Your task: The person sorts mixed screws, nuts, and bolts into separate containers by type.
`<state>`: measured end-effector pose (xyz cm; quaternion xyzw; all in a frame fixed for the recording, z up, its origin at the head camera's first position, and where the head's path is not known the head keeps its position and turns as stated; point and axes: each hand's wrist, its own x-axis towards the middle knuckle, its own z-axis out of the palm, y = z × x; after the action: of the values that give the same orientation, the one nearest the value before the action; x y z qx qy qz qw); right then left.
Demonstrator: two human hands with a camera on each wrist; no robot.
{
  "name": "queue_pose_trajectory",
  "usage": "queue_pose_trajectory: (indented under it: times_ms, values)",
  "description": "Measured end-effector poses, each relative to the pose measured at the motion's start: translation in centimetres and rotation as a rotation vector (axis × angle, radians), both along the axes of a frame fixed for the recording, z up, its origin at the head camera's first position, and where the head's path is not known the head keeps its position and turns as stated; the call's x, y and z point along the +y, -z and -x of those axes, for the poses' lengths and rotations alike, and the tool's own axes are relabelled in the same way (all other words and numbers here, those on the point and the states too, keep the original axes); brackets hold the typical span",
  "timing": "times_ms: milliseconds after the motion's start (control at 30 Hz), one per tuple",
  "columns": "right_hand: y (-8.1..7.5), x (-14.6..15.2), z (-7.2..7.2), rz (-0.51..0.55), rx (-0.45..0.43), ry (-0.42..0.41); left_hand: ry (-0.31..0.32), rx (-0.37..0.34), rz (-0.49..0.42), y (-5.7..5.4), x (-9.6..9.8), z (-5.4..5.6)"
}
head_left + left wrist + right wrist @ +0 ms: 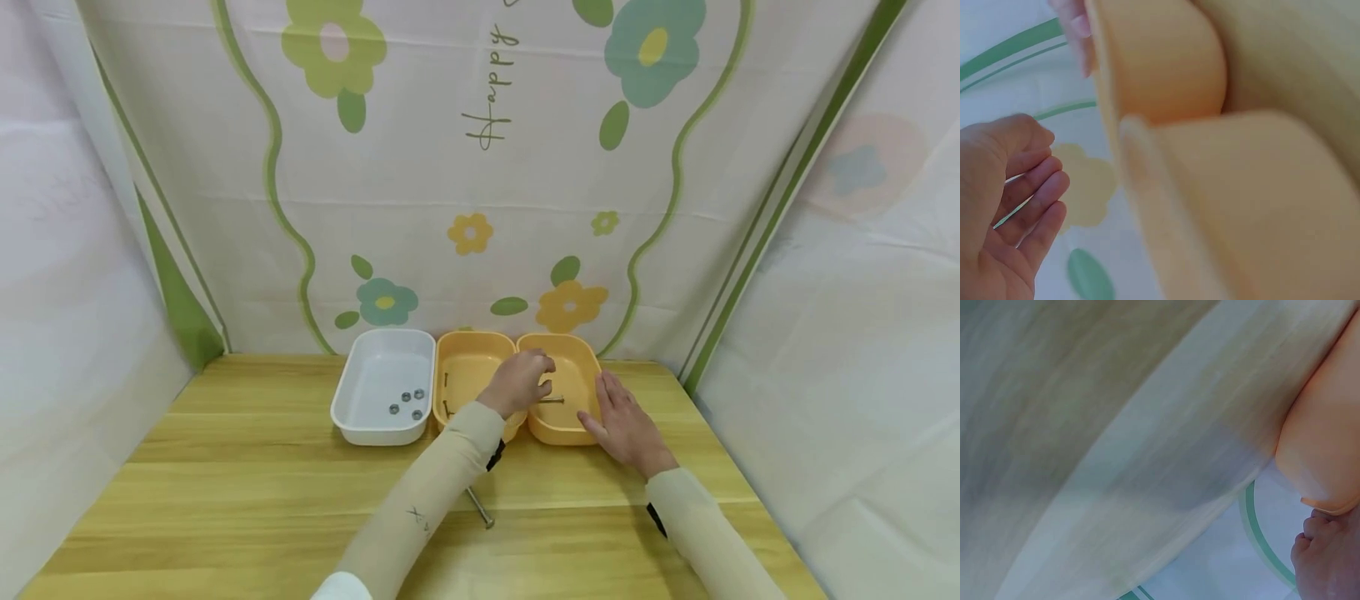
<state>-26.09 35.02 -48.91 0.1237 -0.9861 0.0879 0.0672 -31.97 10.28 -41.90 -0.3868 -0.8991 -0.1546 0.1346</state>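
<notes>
My left hand hovers over the line where the middle yellow tray and the right yellow tray meet. Its fingers are loosely curved, and nothing shows between them in the left wrist view. Just beyond those fingertips, a bolt lies in the right tray, partly hidden. Against that tray's right wall rests my right hand, fingers straight and thumb at the near corner. Small bolts sit along the left side of the middle tray, whose near part is behind my left hand and sleeve.
A white tray with several hex nuts stands left of the yellow ones. A longer bolt lies on the wooden table, partly under my left forearm. Flowered cloth hangs behind and at both sides.
</notes>
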Motion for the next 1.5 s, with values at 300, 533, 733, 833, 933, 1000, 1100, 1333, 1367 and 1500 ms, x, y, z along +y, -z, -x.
queue_pose_trajectory:
  times_ms: [300,533,733,833,933,1000,1100,1333,1367,1500]
  values:
    - [0.1,0.0,0.2,-0.003,0.013,-0.008,0.079,0.082,0.069,-3.9,-4.4,-1.7]
    - [0.2,0.2,0.1,-0.006,0.002,-0.004,0.195,0.046,0.079,-6.2,-8.0,-3.9]
    - [0.2,0.2,0.0,0.0,0.003,-0.01,0.255,-0.002,0.096,-6.8,-10.7,-6.1]
    - [0.2,0.3,0.0,0.0,0.007,-0.01,0.285,0.014,0.138,-6.6,-11.6,-7.2]
    - [0.1,0.3,0.1,0.001,0.01,-0.01,0.319,0.021,0.169,-6.1,-12.4,-8.3]
    - [0.1,0.3,0.1,0.0,0.011,-0.01,0.335,0.007,0.183,-5.6,-12.7,-8.9]
    - [0.1,0.3,0.1,-0.003,0.012,-0.01,0.351,-0.027,0.209,-4.6,-13.1,-9.7]
    - [0.2,0.2,0.1,0.011,0.0,-0.007,0.335,-0.122,0.284,-1.9,-13.8,-10.5]
    - [0.2,0.2,0.2,0.01,-0.002,-0.006,0.335,-0.136,0.283,-1.5,-13.8,-10.6]
    - [0.3,0.2,0.3,0.008,-0.011,-0.005,0.342,-0.178,0.271,0.4,-13.9,-10.6]
